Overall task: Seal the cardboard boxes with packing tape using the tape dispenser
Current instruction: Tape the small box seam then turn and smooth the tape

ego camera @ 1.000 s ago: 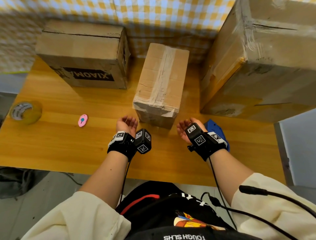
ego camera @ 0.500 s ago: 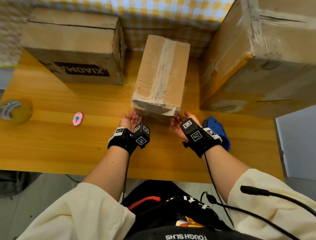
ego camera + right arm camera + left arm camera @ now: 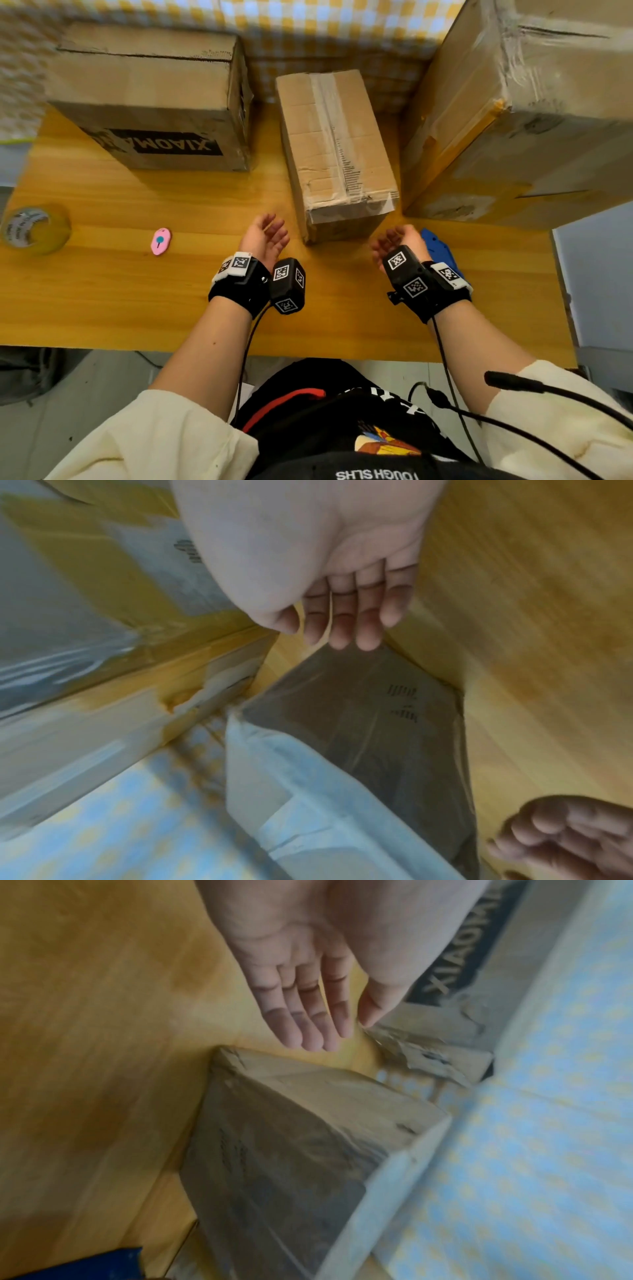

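A small taped cardboard box (image 3: 337, 150) lies lengthwise in the middle of the wooden table (image 3: 102, 291); it also shows in the wrist views (image 3: 291, 1137) (image 3: 369, 723). My left hand (image 3: 265, 234) hovers open, palm inward, just left of its near end, and my right hand (image 3: 394, 241) hovers open just right of it; neither touches the box. Both hands are empty, fingers straight (image 3: 308, 1020) (image 3: 346, 620). The blue tape dispenser (image 3: 440, 248) lies on the table behind my right wrist, partly hidden.
A larger box with black lettering (image 3: 150, 99) stands at the back left, a big taped box (image 3: 520, 113) at the right. A roll of tape (image 3: 36, 228) sits at the left edge, a small pink cutter (image 3: 160, 241) beside it. A chequered cloth (image 3: 325, 31) hangs behind.
Half a second ago both hands were at the small box's near corners; now they have drawn back and apart from it, and the box is turned slightly on the table.
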